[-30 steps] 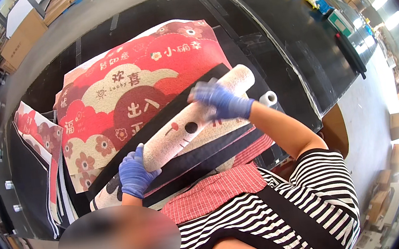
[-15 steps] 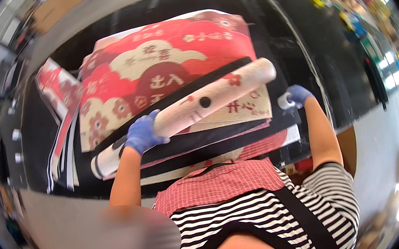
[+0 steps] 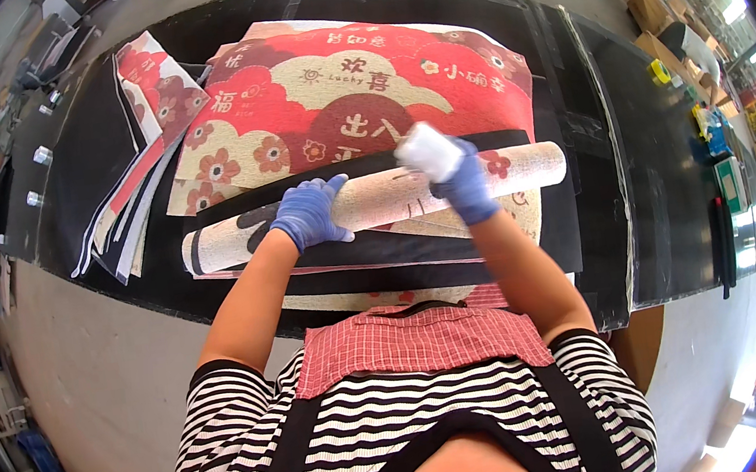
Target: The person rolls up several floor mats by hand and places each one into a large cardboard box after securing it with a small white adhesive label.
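Note:
A rolled-up mat (image 3: pixel 374 201), pale with red flower prints and dark marks, lies across a stack of flat mats, its right end slightly farther from me. My left hand (image 3: pixel 307 214), in a blue glove, grips the roll left of its middle, fingers over the top and thumb on the near side. My right hand (image 3: pixel 466 185), also gloved in blue, is over the roll's right half, closed around a small white roll (image 3: pixel 428 152) that is blurred by motion. Beneath, the top flat mat (image 3: pixel 349 79) shows red and cream cloud shapes, flowers and lettering.
Cut mat strips (image 3: pixel 138 162) lie in a heap at the left of the black table (image 3: pixel 591 276). A pale seam (image 3: pixel 604 114) crosses the table on the right. Cartons (image 3: pixel 648 9) and other goods stand beyond the right side.
My right hand has swung in from the right of the stack to over the rolled mat, bringing the white roll. The rolled mat lies more level, and my left hand still holds it.

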{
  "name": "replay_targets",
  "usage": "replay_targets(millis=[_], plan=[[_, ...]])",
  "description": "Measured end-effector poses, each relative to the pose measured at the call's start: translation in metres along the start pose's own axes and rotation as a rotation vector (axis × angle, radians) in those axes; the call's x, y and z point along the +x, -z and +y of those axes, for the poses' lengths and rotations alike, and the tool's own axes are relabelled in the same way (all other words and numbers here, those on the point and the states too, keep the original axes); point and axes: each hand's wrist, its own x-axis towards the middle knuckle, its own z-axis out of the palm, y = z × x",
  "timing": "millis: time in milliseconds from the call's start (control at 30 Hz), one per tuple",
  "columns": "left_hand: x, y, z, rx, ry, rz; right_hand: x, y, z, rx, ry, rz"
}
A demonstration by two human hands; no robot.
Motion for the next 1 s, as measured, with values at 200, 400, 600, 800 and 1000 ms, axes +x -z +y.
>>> replay_targets(millis=[200, 400, 600, 800, 1000], plan=[[0.017, -0.023, -0.026, -0.654, -0.176, 0.253, 0.004, -0.11, 0.006, 0.462, -0.62, 0.14], [0.042, -0.018, -0.003, -1.089, 0.063, 0.222, -0.014, -0.092, 0.016, 0.715, -0.571, 0.166], [0.08, -0.021, -0.004, -0.259, -0.064, 0.092, -0.067, -0.062, -0.02, 1.255, -0.611, 0.2], [0.099, -0.027, -0.013, -0.239, -0.319, -0.419, -0.087, -0.077, -0.009, 0.827, -0.507, 0.074], [0.01, -0.004, 0.014, -0.154, -0.044, 0.108, -0.009, -0.081, 0.032, 0.649, -0.555, 0.029]])
